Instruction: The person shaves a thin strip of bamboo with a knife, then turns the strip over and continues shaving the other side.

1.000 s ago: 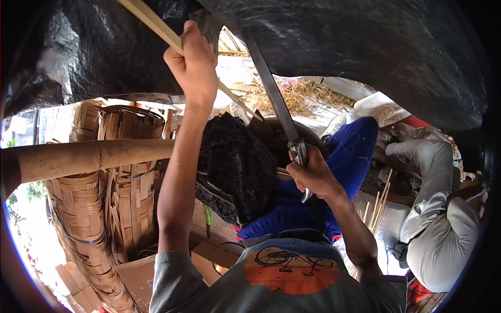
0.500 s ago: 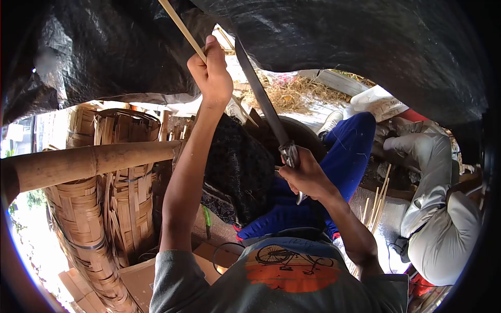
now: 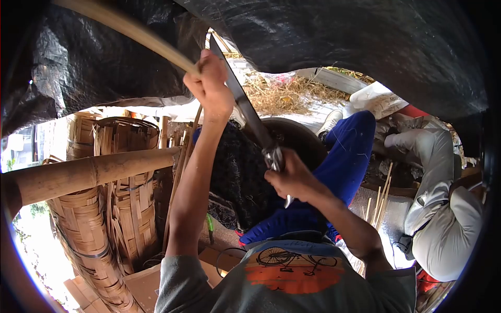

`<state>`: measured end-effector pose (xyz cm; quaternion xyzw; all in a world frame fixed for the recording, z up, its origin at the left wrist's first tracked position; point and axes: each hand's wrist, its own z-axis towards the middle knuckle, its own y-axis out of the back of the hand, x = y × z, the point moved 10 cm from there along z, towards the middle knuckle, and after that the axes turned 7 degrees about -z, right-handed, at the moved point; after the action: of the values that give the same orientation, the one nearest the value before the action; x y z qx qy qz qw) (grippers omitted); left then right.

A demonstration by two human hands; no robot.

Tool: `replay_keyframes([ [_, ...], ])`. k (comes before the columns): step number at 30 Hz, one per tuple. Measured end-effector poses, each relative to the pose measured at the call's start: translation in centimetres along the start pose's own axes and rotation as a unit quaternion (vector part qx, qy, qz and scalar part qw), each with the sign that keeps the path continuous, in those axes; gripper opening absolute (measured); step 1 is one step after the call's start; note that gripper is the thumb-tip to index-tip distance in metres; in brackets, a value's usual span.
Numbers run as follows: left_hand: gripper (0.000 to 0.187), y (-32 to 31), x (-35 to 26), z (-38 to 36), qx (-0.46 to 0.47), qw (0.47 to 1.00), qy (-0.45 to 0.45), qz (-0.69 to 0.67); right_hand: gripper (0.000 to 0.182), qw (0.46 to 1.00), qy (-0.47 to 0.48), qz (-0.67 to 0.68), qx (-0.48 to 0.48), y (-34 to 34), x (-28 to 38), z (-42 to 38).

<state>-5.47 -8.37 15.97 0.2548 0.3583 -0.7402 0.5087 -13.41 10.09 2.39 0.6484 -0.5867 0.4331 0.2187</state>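
My left hand (image 3: 210, 86) is raised, fingers wrapped round a long pale bamboo strip (image 3: 138, 39) that slants away to the upper left, blurred toward its far end. In my right hand (image 3: 295, 177), lower and over my lap, is the handle of a machete (image 3: 245, 107). Its long dark blade points up and left, and the upper part passes right beside my left fist and wrist. A dark patterned cloth (image 3: 235, 172) covers part of my lap, over blue trousers. Behind the machete's handle is a round dark object (image 3: 297, 138).
Tall woven bamboo baskets (image 3: 86, 224) stand at the left, crossed by a thick bamboo pole (image 3: 94, 169). Black plastic sheeting (image 3: 355, 36) hangs low overhead. A person in light trousers (image 3: 443, 250) sits close at the right, near thin bamboo sticks (image 3: 383, 201). Straw (image 3: 284, 96) lies ahead.
The bamboo strip has swung from steep to a flatter slant leftward. My left hand has dropped slightly, and my right hand has moved left and down with the machete, bringing the blade nearer my left hand.
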Motion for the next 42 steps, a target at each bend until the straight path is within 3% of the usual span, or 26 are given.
replay_keyframes([
  [2, 0.048, -0.5, -0.1, 0.1, -0.025, 0.996, 0.058, 0.062, 0.012, 0.996, 0.02, -0.079, -0.035, 2.2, 3.8, -0.8],
  [4, 0.048, -0.2, 0.5, 0.1, -0.015, 0.991, 0.067, 0.114, 0.013, 0.989, 0.063, -0.099, -0.091, 3.8, 6.5, -1.4],
  [6, 0.048, -0.4, 0.1, 0.2, -0.003, 0.995, 0.046, 0.083, 0.017, 0.978, 0.131, -0.106, -0.124, 5.0, 8.0, -2.0],
  [9, 0.047, -0.5, 0.2, 0.2, -0.014, 0.996, 0.061, 0.059, 0.014, 0.989, 0.078, -0.034, -0.122, 2.9, 5.2, -1.9],
  [10, 0.047, -0.6, 0.3, 0.2, -0.009, 0.996, 0.063, 0.06, 0.014, 0.996, 0.066, -0.004, -0.052, 1.2, 0.6, -0.3],
  [12, 0.046, -1.3, -0.3, 0.5, 0.041, 0.995, -0.008, 0.093, 0.014, 0.998, 0.028, -0.039, -0.042, 0.1, -1.6, 0.0],
  [13, 0.045, -0.7, 0.1, 0.7, -0.007, 0.999, 0.027, 0.041, 0.014, 0.998, 0.029, -0.036, -0.046, 0.8, -0.3, -0.2],
  [15, 0.045, -0.9, 0.5, -0.3, -0.006, 0.991, 0.074, 0.113, 0.014, 0.997, 0.008, -0.059, -0.052, 2.2, 2.1, -1.0],
  [18, 0.045, -1.8, 0.6, 0.0, 0.014, 0.993, 0.036, 0.113, 0.014, 0.972, 0.133, -0.153, -0.116, 4.3, 5.7, -1.5],
  [19, 0.045, -1.8, 0.7, 0.1, 0.015, 0.996, 0.039, 0.082, 0.014, 0.972, 0.131, -0.154, -0.116, 4.1, 5.7, -1.6],
  [21, 0.045, -1.7, 0.6, 0.0, 0.016, 0.997, 0.047, 0.057, 0.015, 0.987, 0.103, 0.025, -0.12, 3.3, 4.4, -1.6],
  [22, 0.045, -1.9, 0.6, 0.0, 0.003, 0.997, 0.054, 0.062, 0.019, 0.987, 0.112, 0.0, -0.115, 2.4, 1.9, -0.8],
  [24, 0.046, -2.7, 0.9, 0.3, -0.002, 0.997, 0.059, 0.055, 0.023, 1.0, 0.021, 0.021, -0.007, 0.1, -2.9, 0.0],
  [26, 0.045, -2.0, 0.7, 0.0, -0.005, 0.991, 0.064, 0.117, 0.023, 0.998, 0.019, 0.04, -0.044, 1.4, 0.0, -1.3],
  [28, 0.044, -2.3, 0.9, 0.0, 0.006, 0.996, 0.052, 0.078, 0.023, 0.982, 0.078, -0.135, -0.111, 5.0, 4.8, -1.7],
  [31, 0.046, -2.4, 0.8, 0.2, 0.014, 0.996, 0.039, 0.076, 0.019, 0.947, 0.206, -0.069, -0.235, 7.5, 7.5, -3.1],
  [32, 0.046, -2.1, 1.0, 0.2, -0.001, 0.995, 0.056, 0.084, 0.019, 0.948, 0.206, -0.07, -0.233, 6.8, 6.4, -2.7],
  [34, 0.046, -1.8, 1.2, -0.2, -0.013, 0.992, 0.075, 0.097, 0.018, 0.988, 0.035, 0.005, -0.152, 3.7, -0.5, -0.9],
  [36, 0.046, -3.1, 1.8, -0.8, 0.03, 0.962, 0.046, 0.266, 0.016, 0.993, 0.069, -0.064, -0.078, 0.3, -3.3, 0.2],
  [37, 0.045, -2.8, 2.1, -0.9, 0.02, 0.982, 0.046, 0.184, 0.017, 0.982, 0.128, -0.104, -0.096, 0.4, -2.0, -0.3],
  [38, 0.045, -2.6, 2.7, -0.8, 0.023, 0.981, 0.046, 0.185, 0.017, 0.982, 0.13, -0.101, -0.097, 1.1, -1.7, -0.4],
  [40, 0.045, -2.5, 1.8, -0.7, 0.024, 0.979, 0.042, 0.2, 0.016, 0.996, 0.045, -0.021, -0.076, 2.2, -1.8, -0.5],
  [41, 0.046, -2.2, 1.7, -0.5, 0.035, 0.978, 0.02, 0.204, 0.015, 0.993, 0.068, 0.011, -0.094, 2.6, -1.1, -0.6],
  [42, 0.046, -1.8, 1.5, -0.6, 0.01, 0.977, 0.054, 0.207, 0.015, 0.993, 0.072, 0.009, -0.095, 2.8, -0.7, -0.6],
])
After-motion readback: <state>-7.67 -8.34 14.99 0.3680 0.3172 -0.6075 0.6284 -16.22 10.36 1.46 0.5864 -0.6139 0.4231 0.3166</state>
